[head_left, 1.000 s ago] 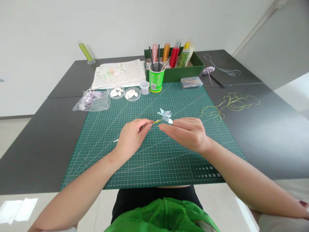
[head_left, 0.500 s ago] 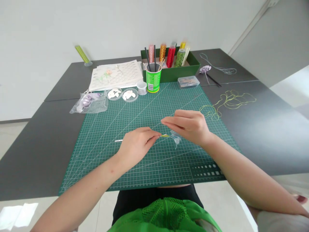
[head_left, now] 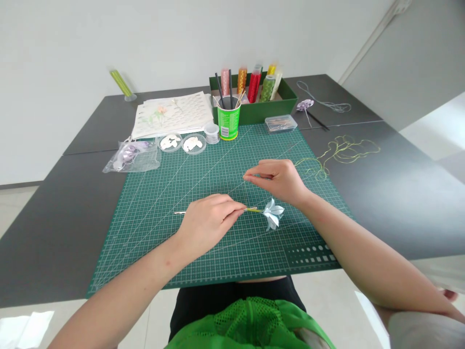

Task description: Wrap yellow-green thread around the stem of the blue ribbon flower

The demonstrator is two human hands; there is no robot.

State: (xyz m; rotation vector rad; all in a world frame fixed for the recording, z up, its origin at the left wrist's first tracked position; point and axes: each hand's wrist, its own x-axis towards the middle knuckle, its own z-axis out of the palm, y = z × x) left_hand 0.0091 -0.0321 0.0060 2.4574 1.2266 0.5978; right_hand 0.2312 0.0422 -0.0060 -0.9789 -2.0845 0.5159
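Observation:
My left hand [head_left: 212, 217] is closed in a pinch on the thin stem of a pale blue artificial flower [head_left: 272, 214]. The stem lies sideways, yellow-green near the bloom, and its whitish far end sticks out left of the hand. The flower's petals point right, over the green cutting mat [head_left: 152, 232]. Above and right of the stem, my right hand [head_left: 274, 177] pinches its thumb and fingers together. A fine yellow-green thread [head_left: 343, 151] lies in loose loops on the right and runs up behind this hand. It appears to be in the pinch, though the strand at the fingertips is too fine to see.
Behind the mat stand a green cup [head_left: 228, 121] with sticks and a green box [head_left: 254, 114] of thread spools. Petal dishes [head_left: 193, 144], a plastic bag [head_left: 132, 156] and paper sheets [head_left: 174, 116] lie left. A clear case [head_left: 280, 123] and a purple flower [head_left: 305, 104] lie right.
The flower has turned from a blur into clear view, a little lower and farther right. My right hand has shifted slightly up, its fingers still pinched. My left hand keeps its hold on the stem.

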